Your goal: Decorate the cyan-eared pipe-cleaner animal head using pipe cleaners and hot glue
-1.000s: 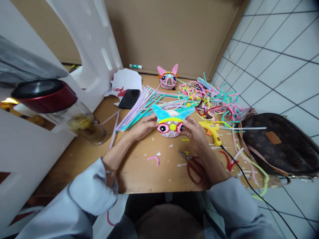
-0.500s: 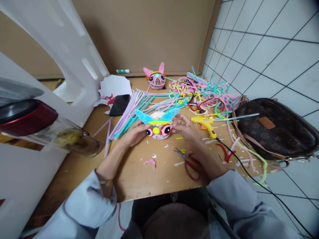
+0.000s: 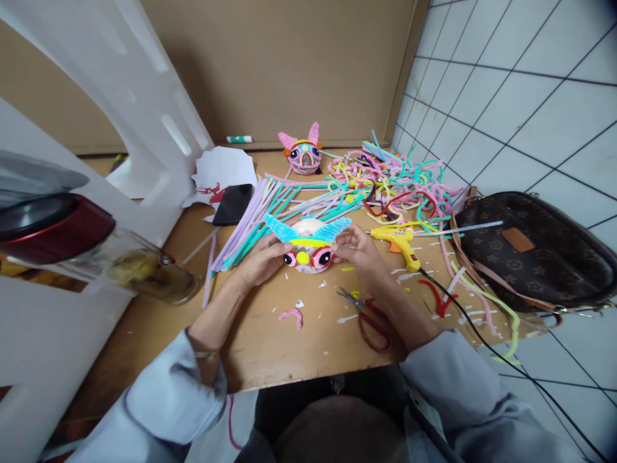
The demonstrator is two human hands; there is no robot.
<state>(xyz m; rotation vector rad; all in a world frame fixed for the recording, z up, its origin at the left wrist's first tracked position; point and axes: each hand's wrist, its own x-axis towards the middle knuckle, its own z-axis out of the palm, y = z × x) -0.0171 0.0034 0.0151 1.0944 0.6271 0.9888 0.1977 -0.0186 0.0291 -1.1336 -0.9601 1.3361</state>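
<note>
Both my hands hold a small craft head with blue fuzzy ears, a yellow band, pink-ringed eyes and a yellow nose, just above the wooden table. My left hand grips its left side with curled fingers. On its right side, my right hand pinches it near the eye. Straight lilac and teal pipe cleaners lie just behind it.
A finished pink-eared head sits at the back. A tangle of coloured pipe cleaners, a yellow glue gun with black cord, red scissors, a black phone, a brown bag and a red-lidded jar surround me.
The view has swung to the right over the second. The craft head has been turned and raised slightly between my hands, its face now towards me. My grip has stayed the same.
</note>
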